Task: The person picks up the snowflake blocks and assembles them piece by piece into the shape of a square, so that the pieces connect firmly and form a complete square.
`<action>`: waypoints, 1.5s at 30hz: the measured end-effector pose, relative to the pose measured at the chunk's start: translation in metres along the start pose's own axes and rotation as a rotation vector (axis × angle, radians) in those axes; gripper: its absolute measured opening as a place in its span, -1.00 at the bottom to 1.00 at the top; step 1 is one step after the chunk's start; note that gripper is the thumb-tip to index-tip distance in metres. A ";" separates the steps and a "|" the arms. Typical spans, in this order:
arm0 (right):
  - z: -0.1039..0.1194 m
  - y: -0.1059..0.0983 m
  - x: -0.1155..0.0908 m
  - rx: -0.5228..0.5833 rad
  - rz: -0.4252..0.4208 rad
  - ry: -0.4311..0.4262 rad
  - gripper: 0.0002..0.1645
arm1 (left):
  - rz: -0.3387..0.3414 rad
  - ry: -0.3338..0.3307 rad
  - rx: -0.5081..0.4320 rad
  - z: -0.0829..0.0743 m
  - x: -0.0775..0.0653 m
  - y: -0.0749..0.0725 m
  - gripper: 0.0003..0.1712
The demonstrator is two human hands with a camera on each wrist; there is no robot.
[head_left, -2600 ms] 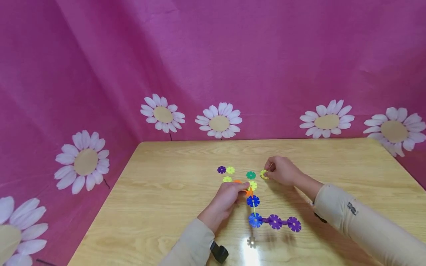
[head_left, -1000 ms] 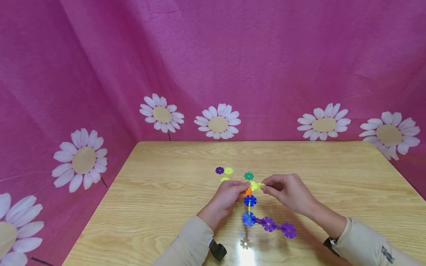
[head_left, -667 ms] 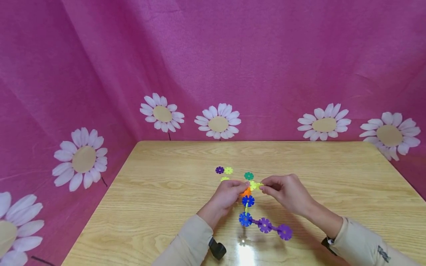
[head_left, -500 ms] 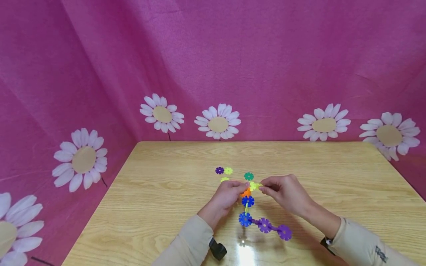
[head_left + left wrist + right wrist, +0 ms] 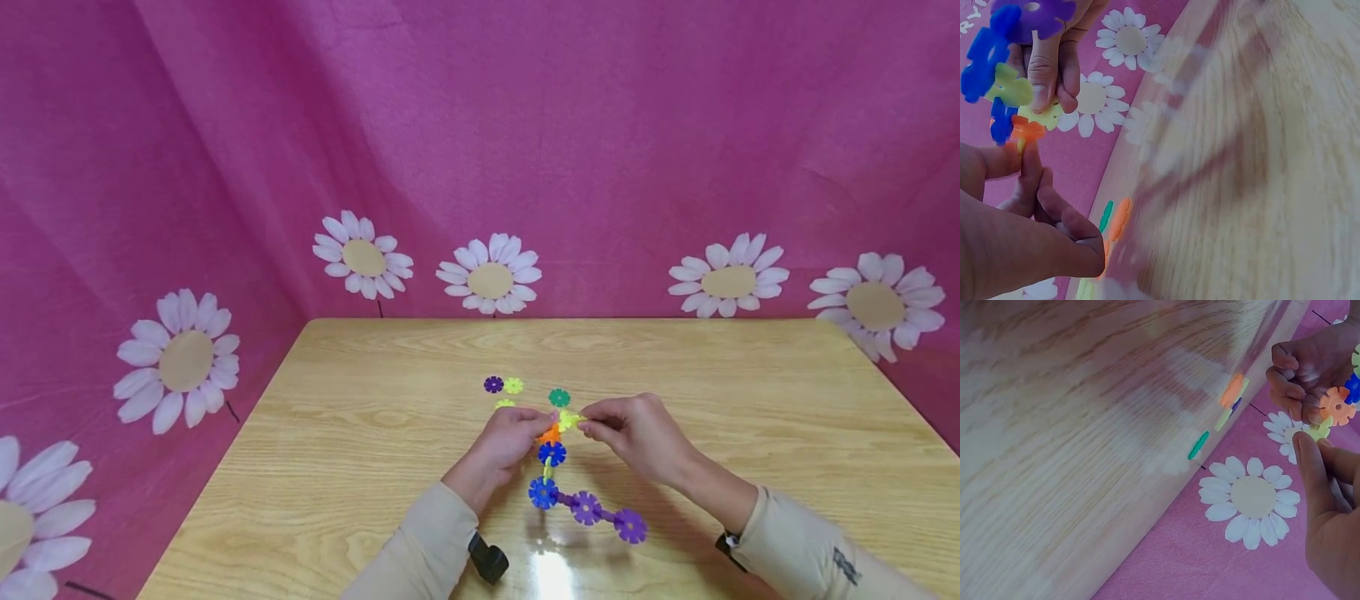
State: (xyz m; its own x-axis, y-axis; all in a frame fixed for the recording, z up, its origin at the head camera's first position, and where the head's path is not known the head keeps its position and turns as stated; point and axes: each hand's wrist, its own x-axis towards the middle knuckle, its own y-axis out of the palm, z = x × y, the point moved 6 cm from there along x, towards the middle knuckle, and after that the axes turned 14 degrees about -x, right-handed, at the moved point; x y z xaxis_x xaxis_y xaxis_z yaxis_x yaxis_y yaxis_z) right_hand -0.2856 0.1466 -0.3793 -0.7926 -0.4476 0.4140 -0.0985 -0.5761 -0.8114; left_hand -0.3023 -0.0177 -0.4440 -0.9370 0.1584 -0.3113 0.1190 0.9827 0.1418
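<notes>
Slotted flower-shaped plastic discs are joined into a chain. My left hand [image 5: 504, 450] pinches its upper end between thumb and finger, near an orange disc [image 5: 550, 434]. Below hang a blue disc [image 5: 552, 453], an edge-on yellow disc [image 5: 548, 469] and a second blue disc [image 5: 543, 492]. From there two purple discs [image 5: 586, 507] with small links trail to the right. With thumb and index finger my right hand [image 5: 645, 437] pinches a yellow disc [image 5: 1321, 429], right at the yellow part of the chain beside the orange disc. Fingertips partly cover where these discs meet.
Loose discs lie on the wooden table [image 5: 375, 367] beyond my hands: purple [image 5: 493, 384], yellow [image 5: 513, 385], green [image 5: 559, 397], and a yellow one [image 5: 506, 403] partly behind my left hand. An orange disc [image 5: 1121, 219] shows in the left wrist view. A pink daisy-printed cloth [image 5: 600, 167] hangs behind.
My right hand has brought a yellow disc from the table back to the chain. Since then both hands stay close together, and the chain's lower end has swung slightly left.
</notes>
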 end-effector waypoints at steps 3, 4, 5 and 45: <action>0.000 0.001 0.000 0.006 0.013 -0.003 -0.92 | 0.006 -0.001 0.006 0.000 0.000 0.000 -0.65; 0.000 0.001 0.000 0.007 0.017 -0.002 -0.91 | 0.012 -0.001 0.006 0.000 0.001 0.000 -0.65; 0.000 0.000 0.000 0.005 0.021 0.000 -0.91 | 0.018 0.001 0.005 0.000 0.001 0.000 -0.65; -0.030 -0.013 0.018 0.275 0.299 0.013 -0.72 | 0.441 0.105 0.169 -0.004 -0.007 0.018 -0.47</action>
State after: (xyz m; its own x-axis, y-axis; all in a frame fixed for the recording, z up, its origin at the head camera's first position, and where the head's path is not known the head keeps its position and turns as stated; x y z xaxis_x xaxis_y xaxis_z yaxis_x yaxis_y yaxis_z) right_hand -0.3170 0.1666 -0.3733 -0.7699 -0.6152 0.1697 0.3005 -0.5841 -0.7540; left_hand -0.2947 -0.0018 -0.4357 -0.8121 0.5615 -0.1585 0.5560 0.8272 0.0817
